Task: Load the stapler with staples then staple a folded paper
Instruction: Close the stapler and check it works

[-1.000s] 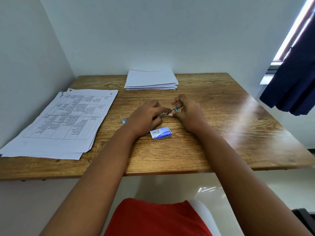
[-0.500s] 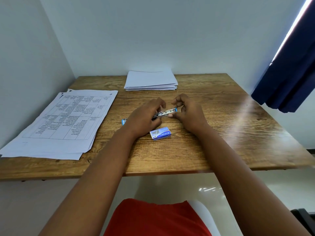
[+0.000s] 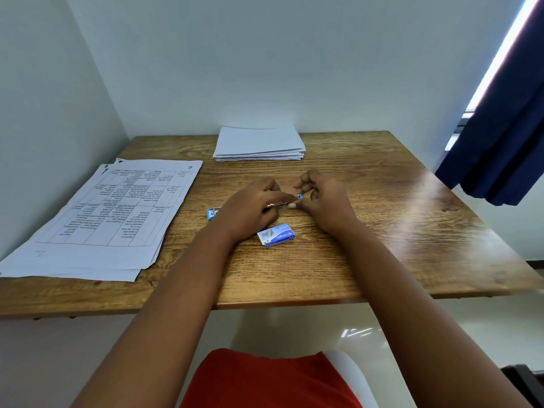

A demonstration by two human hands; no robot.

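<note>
A small blue and metal stapler (image 3: 282,203) lies across the middle of the wooden desk (image 3: 382,231), mostly hidden under my left hand (image 3: 250,210), which grips its body. Its blue rear end (image 3: 211,214) sticks out to the left of that hand. My right hand (image 3: 322,198) pinches the stapler's blue front tip between thumb and fingertip. A small blue staple box (image 3: 275,235) lies just in front of both hands, closed as far as I can see. A stack of folded white papers (image 3: 259,144) rests at the desk's back edge.
Printed sheets with a table (image 3: 112,213) lie spread over the desk's left side, reaching the front edge. White walls close in behind and to the left. A dark blue curtain (image 3: 506,142) hangs at the right. My red-clothed lap (image 3: 265,381) is below the desk.
My left hand has slid right along the stapler, covering more of its metal top. My right hand's pinch at the front tip has stayed in place.
</note>
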